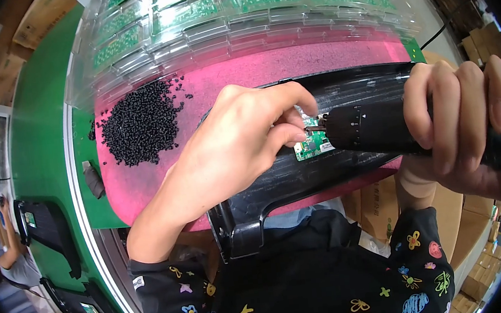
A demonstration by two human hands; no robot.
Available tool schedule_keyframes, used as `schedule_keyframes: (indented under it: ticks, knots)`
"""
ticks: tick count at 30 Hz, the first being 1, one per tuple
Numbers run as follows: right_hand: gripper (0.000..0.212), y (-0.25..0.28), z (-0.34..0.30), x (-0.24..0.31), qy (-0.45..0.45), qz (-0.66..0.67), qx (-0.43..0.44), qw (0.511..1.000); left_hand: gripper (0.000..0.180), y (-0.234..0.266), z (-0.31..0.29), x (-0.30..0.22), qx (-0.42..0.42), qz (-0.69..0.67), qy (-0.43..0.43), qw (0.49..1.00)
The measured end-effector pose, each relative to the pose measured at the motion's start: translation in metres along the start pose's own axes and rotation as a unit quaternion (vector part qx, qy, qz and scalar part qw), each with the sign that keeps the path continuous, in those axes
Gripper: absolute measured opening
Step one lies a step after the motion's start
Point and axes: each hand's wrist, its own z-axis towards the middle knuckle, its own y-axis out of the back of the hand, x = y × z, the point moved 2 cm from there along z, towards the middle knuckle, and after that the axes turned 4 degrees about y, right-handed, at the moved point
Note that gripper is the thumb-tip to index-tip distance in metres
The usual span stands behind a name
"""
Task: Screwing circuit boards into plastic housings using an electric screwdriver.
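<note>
My right hand (460,115) is wrapped round a black electric screwdriver (374,125), held almost level with its bit pointing left. At the bit's tip, the thumb and forefinger of my left hand (247,126) are pinched together; whatever is between them is too small to make out. Just under the bit lies a small green circuit board (309,148), partly covered by my left fingers. It sits on a long, curved black plastic housing (283,181), which rests over the pink mat's (218,75) near edge.
A heap of small black screws (139,125) lies on the mat at left. Clear plastic trays of green boards (206,10) are stacked behind. On a green conveyor at far left are two more black housings (50,233), with another person (14,270) beyond. Cardboard boxes (382,204) stand at lower right.
</note>
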Motion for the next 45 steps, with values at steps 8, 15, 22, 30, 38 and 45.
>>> schedule_keyframes:
  ticks: [8,15,22,30,38,45]
  knots:
    - [0.063,-0.004,-0.017,-0.023,-0.089,-0.002,-0.046,0.995,0.017,0.002,-0.004,0.008,0.028,0.179,0.05,0.982]
    - [0.064,-0.019,-0.019,-0.023,-0.158,-0.082,-0.122,0.976,0.017,-0.001,-0.004,0.006,0.029,0.191,0.056,0.98]
    - [0.065,-0.026,-0.005,-0.035,-0.179,-0.1,-0.06,0.977,0.019,-0.003,-0.013,0.021,-0.012,0.175,-0.044,0.984]
    - [0.064,-0.03,-0.006,-0.036,-0.166,-0.088,-0.058,0.98,0.011,0.002,-0.012,0.015,0.03,0.16,0.001,0.987]
    - [0.052,-0.032,-0.014,-0.001,0.019,0.041,-0.119,0.992,0.027,-0.002,-0.008,0.001,0.027,0.144,-0.135,0.98]
    - [0.053,-0.026,-0.022,0.015,-0.039,0.044,-0.047,0.997,0.024,-0.004,-0.008,-0.006,0.047,0.083,-0.14,0.986]
